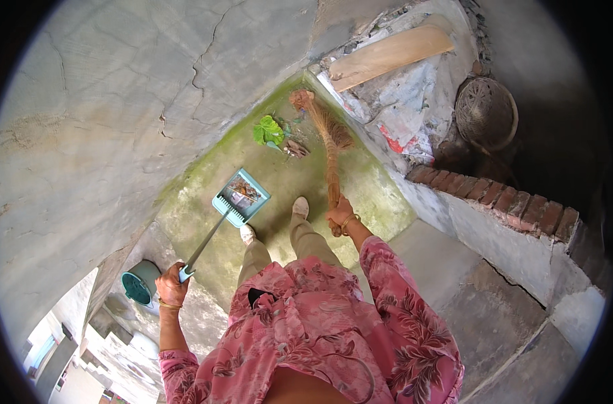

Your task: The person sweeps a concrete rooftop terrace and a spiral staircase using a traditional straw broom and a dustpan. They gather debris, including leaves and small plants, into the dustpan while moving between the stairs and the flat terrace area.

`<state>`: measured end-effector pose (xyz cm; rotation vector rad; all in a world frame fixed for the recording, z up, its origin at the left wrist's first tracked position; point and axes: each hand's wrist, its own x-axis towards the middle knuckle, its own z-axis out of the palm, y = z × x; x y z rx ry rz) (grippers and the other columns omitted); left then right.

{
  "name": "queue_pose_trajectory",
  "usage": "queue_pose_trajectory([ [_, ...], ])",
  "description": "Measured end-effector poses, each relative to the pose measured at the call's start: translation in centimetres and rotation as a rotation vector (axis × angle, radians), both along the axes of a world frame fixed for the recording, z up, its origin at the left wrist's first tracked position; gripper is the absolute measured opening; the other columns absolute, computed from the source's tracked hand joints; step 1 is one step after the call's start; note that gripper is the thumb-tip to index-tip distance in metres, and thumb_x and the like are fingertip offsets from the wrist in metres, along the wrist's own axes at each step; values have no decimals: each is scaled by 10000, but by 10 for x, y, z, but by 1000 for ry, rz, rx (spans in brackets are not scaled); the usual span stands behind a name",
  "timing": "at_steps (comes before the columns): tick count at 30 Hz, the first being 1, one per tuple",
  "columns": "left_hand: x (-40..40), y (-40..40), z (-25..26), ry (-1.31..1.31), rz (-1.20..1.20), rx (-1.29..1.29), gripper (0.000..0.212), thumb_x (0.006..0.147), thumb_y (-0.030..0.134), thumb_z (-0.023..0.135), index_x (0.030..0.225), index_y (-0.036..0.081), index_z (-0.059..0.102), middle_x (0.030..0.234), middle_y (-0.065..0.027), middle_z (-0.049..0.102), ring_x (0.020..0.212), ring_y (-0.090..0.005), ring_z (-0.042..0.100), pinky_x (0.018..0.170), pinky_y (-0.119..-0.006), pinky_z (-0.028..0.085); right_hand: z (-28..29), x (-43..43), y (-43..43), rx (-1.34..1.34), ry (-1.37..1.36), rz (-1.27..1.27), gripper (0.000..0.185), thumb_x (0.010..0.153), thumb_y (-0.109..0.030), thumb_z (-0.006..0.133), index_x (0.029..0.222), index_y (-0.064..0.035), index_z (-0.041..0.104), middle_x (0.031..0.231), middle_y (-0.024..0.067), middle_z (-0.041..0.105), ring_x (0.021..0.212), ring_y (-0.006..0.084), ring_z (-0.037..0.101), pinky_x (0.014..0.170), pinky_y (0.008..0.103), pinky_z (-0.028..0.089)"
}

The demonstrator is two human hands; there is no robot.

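My left hand [172, 285] grips the handle of a light-blue long-handled dustpan [260, 191]. Its pan, with a toothed edge, is near my left foot and holds dry debris [243, 193]. In my right hand [340, 212] is the bound grip of a straw broom [332, 161]. The broom's bristles spread towards the far corner of the mossy concrete floor [377, 197]. Left of the bristles lie a large green leaf [269, 130] and a small heap of brown litter [296, 149]. A reddish-brown clump [301, 99] sits at the broom's far end.
A cracked plaster wall [134, 101] rises on the left. A green bucket [140, 283] stands beyond my left hand. To the right are a low wall topped with bricks [503, 197], a wooden board [392, 53] on plastic sheeting [405, 96], and a wicker basket [486, 113].
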<state>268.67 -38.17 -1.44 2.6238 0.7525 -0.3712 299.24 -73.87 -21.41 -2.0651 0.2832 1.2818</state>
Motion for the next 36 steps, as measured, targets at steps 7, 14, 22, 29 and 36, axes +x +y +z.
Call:
queue_pose_trajectory([
  [7, -5, -1, 6, 6, 53, 4, 331, 627, 120, 737, 924, 78, 597, 760, -127, 635, 665, -310, 615, 577, -379, 485, 37, 9, -39, 138, 35, -88, 657, 589, 70, 636, 1195, 32, 383, 709, 102, 534, 444, 212, 551, 372, 335, 444],
  [14, 11, -13, 2, -17, 132, 17, 372, 625, 112, 748, 960, 65, 596, 763, -134, 636, 668, -310, 618, 587, -369, 490, -33, 20, 61, -76, -37, 180, 609, 555, -45, 688, 1088, 18, 400, 847, 166, 584, 661, 314, 614, 550, 402, 504],
  [22, 17, -8, -7, 15, 206, 2, 346, 622, 117, 749, 933, 83, 600, 763, -142, 633, 672, -322, 615, 584, -371, 491, 44, 34, -20, -187, -98, 626, 910, 553, -116, 668, 1344, -10, 230, 936, 215, 590, 849, 341, 606, 736, 372, 499],
  [29, 17, 3, -14, 11, 169, 11, 345, 622, 142, 750, 929, 93, 602, 714, -132, 628, 639, -322, 612, 565, -378, 481, -23, 32, 35, -254, -53, 663, 862, 648, -89, 630, 1370, -31, 162, 937, 249, 598, 881, 368, 598, 758, 409, 488],
  [36, 4, 2, -17, 38, 191, 36, 335, 627, 143, 748, 926, 121, 599, 690, -111, 628, 622, -309, 612, 550, -383, 479, 36, 36, -29, -308, -48, 1155, 785, 723, -48, 544, 1376, -62, 109, 882, 254, 602, 828, 393, 598, 721, 439, 483],
])
